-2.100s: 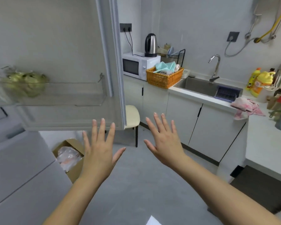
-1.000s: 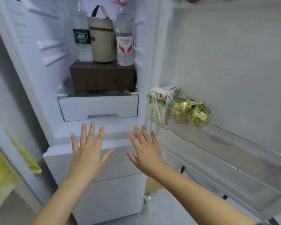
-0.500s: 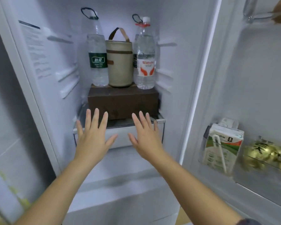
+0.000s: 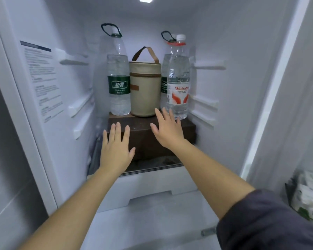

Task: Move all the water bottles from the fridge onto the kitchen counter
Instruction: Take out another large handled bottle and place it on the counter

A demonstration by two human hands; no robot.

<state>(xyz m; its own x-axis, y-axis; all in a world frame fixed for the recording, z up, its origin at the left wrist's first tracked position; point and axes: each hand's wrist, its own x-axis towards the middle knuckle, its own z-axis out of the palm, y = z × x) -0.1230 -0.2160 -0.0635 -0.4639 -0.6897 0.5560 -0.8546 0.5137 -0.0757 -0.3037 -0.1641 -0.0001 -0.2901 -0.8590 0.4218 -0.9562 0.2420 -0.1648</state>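
Note:
Three clear water bottles stand inside the open fridge on a dark brown box [image 4: 186,129]. A green-label bottle [image 4: 118,82] is on the left. A red-and-white-label bottle [image 4: 178,83] stands at the right front, and half hidden behind it is a second green-label bottle [image 4: 164,82]. My left hand [image 4: 116,147] hovers open in front of the box, below the left bottle. My right hand [image 4: 167,130] is open too, its fingertips at the base of the red-label bottle; whether they touch is unclear.
A beige cylindrical bag with a brown handle [image 4: 145,87] stands between the bottles. A white drawer [image 4: 152,184] sits below the shelf. The door shelf at the far right holds a carton [image 4: 309,195]. Ribbed fridge walls close in on both sides.
The view swung from the kitchen to the fridge interior and closed in. Both open hands rose and reached forward to the brown box; the right hand now reaches the red-label bottle's base.

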